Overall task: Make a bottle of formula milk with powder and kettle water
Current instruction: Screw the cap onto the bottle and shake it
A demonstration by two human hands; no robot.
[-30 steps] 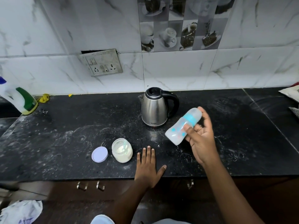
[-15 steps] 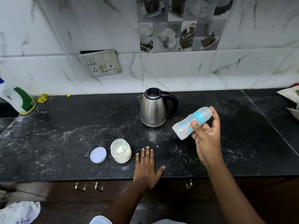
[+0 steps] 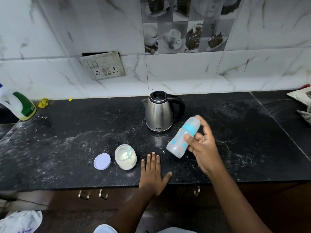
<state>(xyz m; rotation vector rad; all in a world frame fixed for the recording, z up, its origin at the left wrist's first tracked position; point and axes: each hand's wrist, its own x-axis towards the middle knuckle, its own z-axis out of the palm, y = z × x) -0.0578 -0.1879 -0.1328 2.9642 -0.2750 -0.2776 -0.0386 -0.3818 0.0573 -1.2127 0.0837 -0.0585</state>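
A black speckled stone counter, smeared with white powder, fills the middle of the frame under a white marble-tiled wall bearing a switch socket. Right of centre, the right hand clasps the tilted baby bottle above the counter, just in front of the steel kettle. The left hand lies flat, fingers spread, beside the open powder jar and its lid.
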